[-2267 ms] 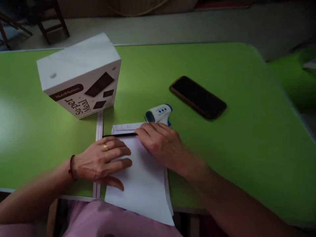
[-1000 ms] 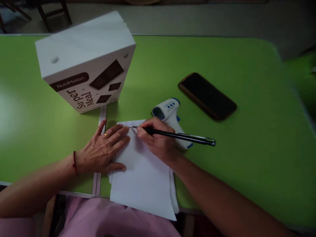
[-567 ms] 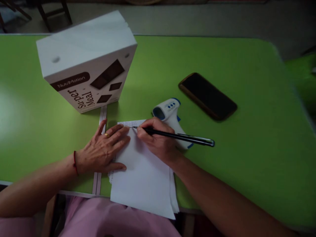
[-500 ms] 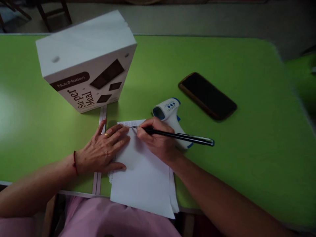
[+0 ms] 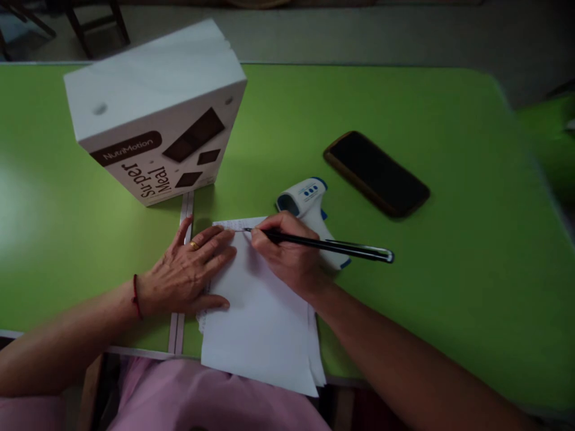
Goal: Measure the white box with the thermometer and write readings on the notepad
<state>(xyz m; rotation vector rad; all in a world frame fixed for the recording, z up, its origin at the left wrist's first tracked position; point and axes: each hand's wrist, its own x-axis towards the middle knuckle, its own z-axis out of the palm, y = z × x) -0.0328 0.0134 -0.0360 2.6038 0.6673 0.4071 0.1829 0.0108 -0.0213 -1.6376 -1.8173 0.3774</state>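
A spiral notebook (image 5: 258,317) lies on the green table, its lower edge reaching over the table's front edge. Small handwriting covers a strip at the top of the page. My left hand (image 5: 191,269) rests flat on the notebook's left side, fingers spread. My right hand (image 5: 291,251) grips a black pen (image 5: 335,246), with the pen's tip at the written lines near the top. Just beyond that hand lies a white and blue infrared thermometer (image 5: 305,194), its handle partly covered by the hand.
A white box (image 5: 157,90) printed "NutriMotion Su-per Meal" stands at the back left. To the right lies a dark phone (image 5: 377,173) in a brown case. A metal seam (image 5: 177,335) crosses the green table (image 5: 449,287). Chair legs (image 5: 96,24) show beyond the far edge.
My right hand and the pen have moved slightly to the right along the written lines. My left hand stays in place on the page.
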